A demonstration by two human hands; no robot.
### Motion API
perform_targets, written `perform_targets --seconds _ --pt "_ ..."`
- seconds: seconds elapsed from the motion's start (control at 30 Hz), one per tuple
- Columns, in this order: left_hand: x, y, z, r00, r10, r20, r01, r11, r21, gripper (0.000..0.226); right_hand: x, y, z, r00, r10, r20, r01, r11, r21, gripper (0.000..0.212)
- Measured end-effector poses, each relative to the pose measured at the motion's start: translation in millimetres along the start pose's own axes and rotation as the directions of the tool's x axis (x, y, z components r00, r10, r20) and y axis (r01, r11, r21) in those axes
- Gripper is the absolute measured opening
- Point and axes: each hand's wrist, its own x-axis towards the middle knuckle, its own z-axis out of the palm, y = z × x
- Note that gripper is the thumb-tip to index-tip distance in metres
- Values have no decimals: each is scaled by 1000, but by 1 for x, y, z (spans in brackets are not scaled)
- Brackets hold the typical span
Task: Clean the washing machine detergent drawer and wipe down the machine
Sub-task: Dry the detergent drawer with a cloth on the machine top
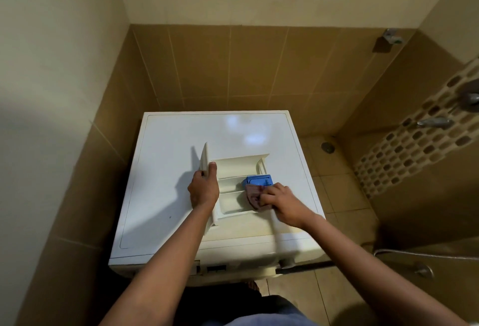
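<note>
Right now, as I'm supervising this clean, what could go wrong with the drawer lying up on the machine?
1. The drawer lies loose on the smooth top of the washing machine, near its front edge. Only the left hand and its grip on the front panel steady it, so a hard wipe might slide it off.
2. The right hand rubs the cloth close against the blue insert, which could pop loose.

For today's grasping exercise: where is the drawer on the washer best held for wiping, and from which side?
Grip the drawer by its tall front panel from the left, thumb inside, like the left hand: it stands upright, clear of the cloth.
</note>
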Motion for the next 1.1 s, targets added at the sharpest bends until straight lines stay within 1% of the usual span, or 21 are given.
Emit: perform_targets --seconds 0.07,0.13,0.17,0.23,0.3,0.33,0.37,0.4,0.47,0.53,0.6,0.63,0.7,0.77,0.83,0.9,0.97,1.03,1.1 --pt "1 0 0 1000 -2 -2 1 1000 -5 57 -12 20 -2 1000 -12 -10 12 999 -44 37" --pt "0 0 0 1000 0 2 0 1000 -5 56 -18 25 -2 998 26 -57 -28 999 -24 42" --pt "0 -1 0 1000 2 6 -2 1000 -4 56 -18 22 -2 992 70 -104 -69 998 11 47" --pt "0 -1 -1 1000 11 8 -11 1000 0 56 -14 11 3 960 229 -163 -214 971 104 55" --pt "0 -1 -1 1000 16 9 -17 1000 5 57 -7 -1 13 895 408 -182 -374 907 194 59" --pt "-1 -2 -1 1000 17 10 -17 1000 6 58 -4 -4 17 861 472 -190 -423 871 247 60" --pt "-1 -2 -1 1000 16 11 -16 1000 6 58 -2 -7 18 842 505 -192 -444 849 286 61" --pt "-1 -2 -1 1000 12 10 -12 1000 5 58 0 -7 16 841 510 -179 -450 844 291 60" --pt "-1 -1 0 1000 -3 7 3 1000 -8 58 0 -3 7 880 465 -98 -439 874 208 51" --pt "-2 0 0 1000 -13 5 13 1000 -16 57 -2 -4 -2 918 395 -39 -394 918 29 47" --pt "-3 0 0 1000 -14 16 14 1000 -25 56 -5 -17 -5 928 368 -51 -372 918 -139 47" --pt "-3 0 0 1000 -14 19 14 999 -30 55 -5 -28 -4 927 370 -62 -375 910 -180 47" --pt "-5 1 -1 1000 -19 17 19 999 -33 54 -3 -51 7 928 363 -87 -373 909 -184 46" --pt "-6 2 -1 1000 -17 16 18 999 -30 54 1 -74 20 942 306 -138 -325 935 -145 48" --pt "-6 2 -1 1000 -11 12 11 999 -30 55 6 -94 30 968 164 -190 -183 979 -88 49" --pt "-6 2 -1 1000 -4 11 5 999 -35 54 10 -108 35 979 2 -202 -21 996 -89 47" --pt "-6 2 -3 1000 5 15 -5 1000 -24 53 11 -107 40 971 -60 -230 40 995 -94 47" --pt "-7 2 -4 1000 6 22 -6 1000 -17 52 4 -91 44 959 -119 -257 83 986 -146 52" --pt "-7 2 -4 999 17 32 -16 1000 -8 52 -8 -69 43 954 -123 -275 80 983 -163 60"
